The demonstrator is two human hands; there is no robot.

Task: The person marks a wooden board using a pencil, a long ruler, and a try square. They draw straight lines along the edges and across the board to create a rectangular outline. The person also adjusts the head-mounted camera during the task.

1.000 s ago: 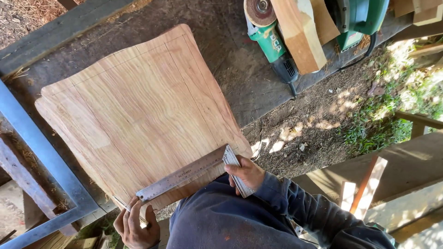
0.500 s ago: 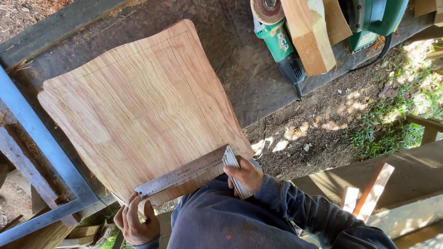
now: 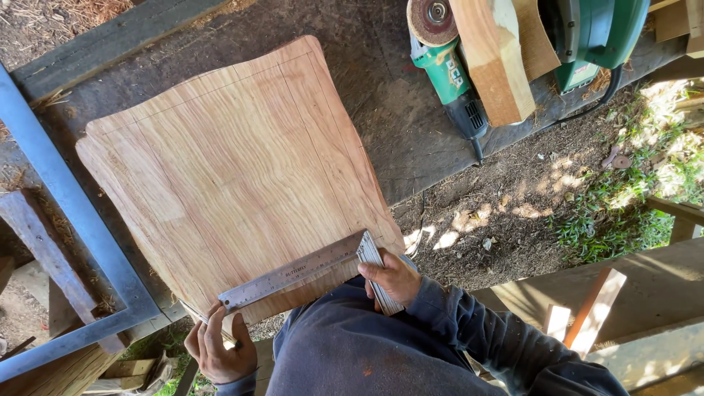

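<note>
Steel square (image 3: 293, 273) lies flat along the near edge of the board (image 3: 227, 169). The right hand (image 3: 392, 277) wraps its stock at the corner; the left hand (image 3: 216, 350) pinches the blade's far end. Keep the stock tight to the edge. A grinder (image 3: 449, 77) sits well apart, past the board.

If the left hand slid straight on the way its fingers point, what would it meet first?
The left hand points up the picture, fingertips already at the steel square's blade. Past that lies only the wooden board; nothing else in line, as far as this view shows.
</note>
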